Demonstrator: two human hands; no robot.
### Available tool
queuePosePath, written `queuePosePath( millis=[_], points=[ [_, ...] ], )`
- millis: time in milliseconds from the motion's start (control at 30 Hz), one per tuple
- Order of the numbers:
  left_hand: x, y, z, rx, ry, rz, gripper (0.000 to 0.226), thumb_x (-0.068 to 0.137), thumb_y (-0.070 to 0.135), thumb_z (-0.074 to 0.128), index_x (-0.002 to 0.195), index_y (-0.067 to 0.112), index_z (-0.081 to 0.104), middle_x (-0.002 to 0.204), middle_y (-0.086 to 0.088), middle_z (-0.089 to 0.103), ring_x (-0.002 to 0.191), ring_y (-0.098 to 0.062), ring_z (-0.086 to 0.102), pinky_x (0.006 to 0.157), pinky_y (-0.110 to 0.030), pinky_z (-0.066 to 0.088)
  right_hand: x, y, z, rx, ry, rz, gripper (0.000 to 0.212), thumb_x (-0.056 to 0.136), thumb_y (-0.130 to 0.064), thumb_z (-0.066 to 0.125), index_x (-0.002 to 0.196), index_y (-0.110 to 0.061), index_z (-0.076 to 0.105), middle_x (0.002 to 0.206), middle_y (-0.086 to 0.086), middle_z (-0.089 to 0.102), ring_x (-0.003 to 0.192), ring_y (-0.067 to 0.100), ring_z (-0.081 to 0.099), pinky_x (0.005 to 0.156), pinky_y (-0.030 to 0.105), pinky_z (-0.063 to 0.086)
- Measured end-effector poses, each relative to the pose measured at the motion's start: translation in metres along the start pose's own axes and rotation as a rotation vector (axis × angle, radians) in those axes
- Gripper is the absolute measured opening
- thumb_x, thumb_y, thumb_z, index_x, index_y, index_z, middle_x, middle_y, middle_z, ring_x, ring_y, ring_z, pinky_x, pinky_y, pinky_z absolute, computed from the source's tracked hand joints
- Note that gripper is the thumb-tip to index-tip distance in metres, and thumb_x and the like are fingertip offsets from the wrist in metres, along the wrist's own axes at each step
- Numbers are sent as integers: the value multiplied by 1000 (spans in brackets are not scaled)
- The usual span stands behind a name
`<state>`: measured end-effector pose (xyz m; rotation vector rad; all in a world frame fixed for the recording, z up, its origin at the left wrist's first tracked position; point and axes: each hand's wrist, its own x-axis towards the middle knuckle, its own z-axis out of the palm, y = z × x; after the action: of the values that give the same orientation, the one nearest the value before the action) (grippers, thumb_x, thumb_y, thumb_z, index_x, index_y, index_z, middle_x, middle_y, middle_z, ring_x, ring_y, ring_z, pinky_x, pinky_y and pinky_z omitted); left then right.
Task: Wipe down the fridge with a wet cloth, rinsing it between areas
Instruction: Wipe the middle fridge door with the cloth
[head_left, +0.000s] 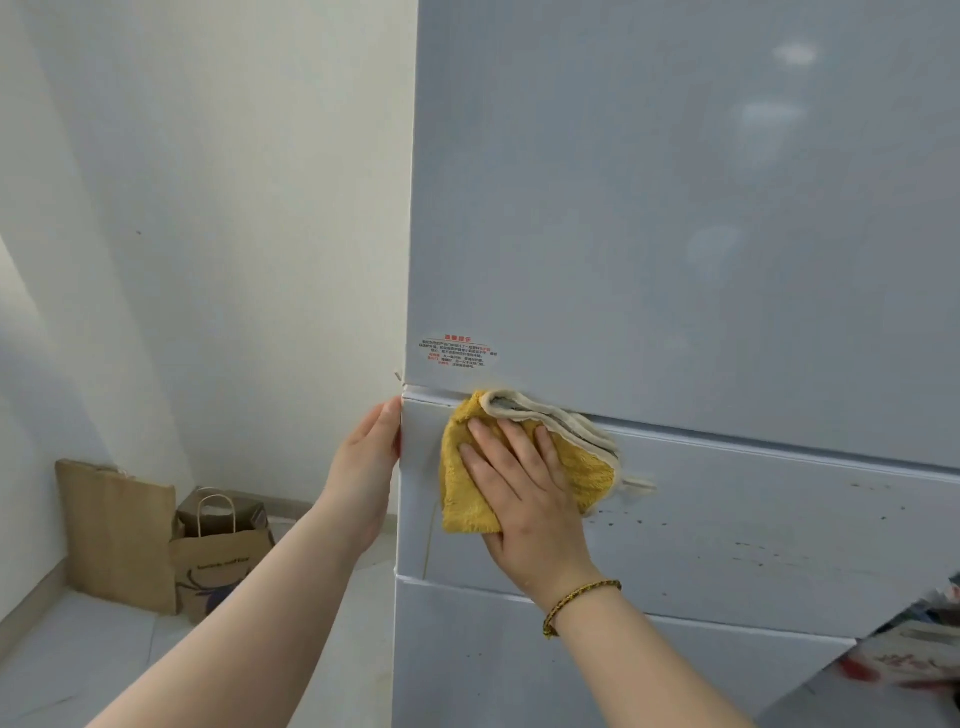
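Observation:
A pale grey-blue fridge (675, 234) fills the right of the head view, with a large upper door, a middle drawer front and a lower drawer front. A yellow cloth (462, 493) with a grey-white trim lies folded against the top left of the middle drawer front. My right hand (524, 493) presses flat on the yellow cloth, fingers spread. My left hand (369, 462) rests against the left edge of that drawer front, fingers straight. Dark specks and smears (753, 545) mark the drawer front to the right of the cloth.
A small red-and-black label (457, 352) sits at the lower left of the upper door. Brown paper bags (213, 551) and a cardboard piece (117, 530) lean in the white wall corner on the tiled floor. Coloured packaging (919, 649) shows at the lower right.

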<state>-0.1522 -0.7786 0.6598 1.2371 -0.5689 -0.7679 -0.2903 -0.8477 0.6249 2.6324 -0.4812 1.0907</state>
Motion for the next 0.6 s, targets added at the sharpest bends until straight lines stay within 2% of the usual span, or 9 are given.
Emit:
queuePosePath(
  millis=[100,167,267,333,367,400,433,500,600],
  points=[
    [0,-4,-7,9,-38,8,24,96,23,38,99,26,62,110,4,63,106,-10,55,94,-26,40,2,-6,-1,93,19,53,41,99,-35,18,127,-15,41,139,0,35,141,13,14,116,37,7],
    [-7,-8,-13,107,55,62,19,94,19,43,103,24,58,105,10,60,102,-6,53,82,-15,38,2,-12,-6,238,44,116,41,98,-38,22,128,-17,41,140,-7,36,139,9,20,116,35,10],
    [-27,-10,-21,185,221,157,17,90,11,49,82,22,59,82,8,56,78,-7,51,62,-1,37,4,-28,-25,593,21,317,38,91,-36,38,129,-34,42,137,-35,34,133,-6,26,113,21,18],
    [-39,-11,-22,175,113,158,16,88,13,56,76,23,60,76,5,59,72,-7,54,58,1,39,6,-38,-40,877,-21,530,35,82,-34,44,115,-41,54,115,-46,46,114,-15,44,98,7,33],
    [-44,-9,-21,175,3,140,7,84,20,60,80,25,62,80,7,63,75,-6,58,61,1,41,7,-41,-46,984,-33,621,26,79,-31,48,101,-39,60,98,-41,56,94,-14,53,83,4,39],
    [-48,-6,-19,181,-112,115,8,78,30,60,86,29,62,86,12,67,80,0,61,66,0,43,6,-41,-49,1048,-31,688,20,77,-27,50,93,-36,59,82,-31,61,75,-9,54,69,5,41],
    [-49,-5,-18,172,-232,97,20,73,38,55,91,32,62,90,14,70,85,5,62,70,-1,45,7,-41,-52,1094,-31,750,18,76,-25,50,90,-33,56,74,-22,60,66,-6,52,62,8,42],
    [-51,-1,-15,96,-382,65,34,67,45,56,98,31,62,94,18,71,90,6,63,71,-4,46,7,-41,-56,1204,-49,872,15,72,-28,52,87,-28,53,72,-16,60,67,0,56,63,17,47],
    [-54,-2,-13,3,-396,20,40,64,34,65,101,20,62,91,13,73,86,0,66,67,-7,48,6,-42,-58,1314,-83,947,8,68,-27,60,75,-26,59,69,-9,62,69,9,59,63,24,50]
  ],
)
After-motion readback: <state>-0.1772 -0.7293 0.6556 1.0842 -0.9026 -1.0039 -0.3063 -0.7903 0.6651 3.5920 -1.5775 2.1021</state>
